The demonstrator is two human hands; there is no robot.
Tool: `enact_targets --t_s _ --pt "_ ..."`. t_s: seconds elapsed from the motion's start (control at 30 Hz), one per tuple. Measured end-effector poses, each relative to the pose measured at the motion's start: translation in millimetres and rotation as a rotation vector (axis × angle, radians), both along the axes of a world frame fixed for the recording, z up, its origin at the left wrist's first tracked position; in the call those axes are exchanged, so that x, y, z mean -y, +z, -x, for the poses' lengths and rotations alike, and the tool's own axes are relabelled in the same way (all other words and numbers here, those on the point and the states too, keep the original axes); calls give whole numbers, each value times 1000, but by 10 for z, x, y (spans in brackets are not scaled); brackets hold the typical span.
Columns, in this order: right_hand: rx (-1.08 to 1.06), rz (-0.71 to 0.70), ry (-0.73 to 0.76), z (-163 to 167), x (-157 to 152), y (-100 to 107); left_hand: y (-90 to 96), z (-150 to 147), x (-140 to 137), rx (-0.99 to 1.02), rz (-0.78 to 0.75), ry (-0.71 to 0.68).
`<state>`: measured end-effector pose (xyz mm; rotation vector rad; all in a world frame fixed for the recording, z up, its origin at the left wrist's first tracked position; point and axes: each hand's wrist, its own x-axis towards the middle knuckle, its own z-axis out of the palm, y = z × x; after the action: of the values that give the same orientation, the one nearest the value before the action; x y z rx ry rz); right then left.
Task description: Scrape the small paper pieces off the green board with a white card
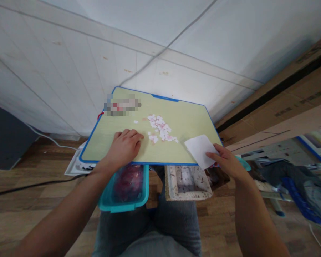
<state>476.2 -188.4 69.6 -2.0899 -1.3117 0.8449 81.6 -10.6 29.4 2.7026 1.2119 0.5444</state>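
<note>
White paper, or thin card by the look of it, sits in my right hand (224, 161): the white card (198, 147) is over the right end of the board (109, 139), its lower corner reaching out past the board's near edge. I have it pinched at the side nearest me, one digit laid across its face and the others partly hidden by my hand. I judge it very light, stiff enough to stay flat from a one-sided grip, yet easy to crease if I squeeze hard. Best to keep hold by that margin, with soft pads and no bending. I can't tell whether its far edge touches the board.

My left hand (126, 145) rests palm down on the board, left of its middle, close to the near edge. Its fingers are loosely bent and lie side by side, with nothing pinched that I can see; what may be under the fingertips is hidden.

Small white and pink pieces (160, 125) lie in a loose heap around the middle of the board, just beyond my left fingertips. They look thin and flat, nearly weightless, so I'd expect a brush of the hand or a puff of air to scatter them. Lying flat on the smooth board, they may be awkward to lift; I'd slide one clear and take it by its edges between fingertip and thumb.
</note>
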Motion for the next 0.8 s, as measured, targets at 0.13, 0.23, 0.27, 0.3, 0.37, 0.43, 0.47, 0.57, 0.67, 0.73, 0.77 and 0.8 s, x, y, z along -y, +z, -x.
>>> enact_targets --t_s 0.13,0.23,0.27,0.3,0.37,0.43,0.47,0.57,0.67,0.73,0.77,0.8 --pt "-75 81 -93 -226 158 -30 -13 25 -113 -4 -47 70" --pt "-95 75 -179 -513 230 -58 -33 47 -211 -24 -105 156" --pt "-76 61 -204 -590 234 -61 -41 38 -252 -37 -123 172" --pt "-43 38 -228 -647 225 -61 -49 19 -298 -50 -139 182" --pt "41 -18 -257 -688 169 -60 -63 -44 -401 -78 -160 183" --pt "102 -43 -254 -635 73 -65 -69 -120 -507 -102 -168 178" --pt "117 -35 -236 -582 18 -73 -68 -155 -553 -107 -169 177" --pt "168 -3 -186 -392 -133 -107 -39 -203 -617 -70 -176 179" --pt "200 20 -201 -213 -213 -140 9 -131 -544 62 -179 193" --pt "163 45 -191 -86 -230 -147 26 -25 -453 147 -167 211" --pt "143 50 -165 -10 -234 -144 25 37 -409 171 -156 221" --pt "126 52 -132 77 -240 -137 16 101 -371 185 -145 232"
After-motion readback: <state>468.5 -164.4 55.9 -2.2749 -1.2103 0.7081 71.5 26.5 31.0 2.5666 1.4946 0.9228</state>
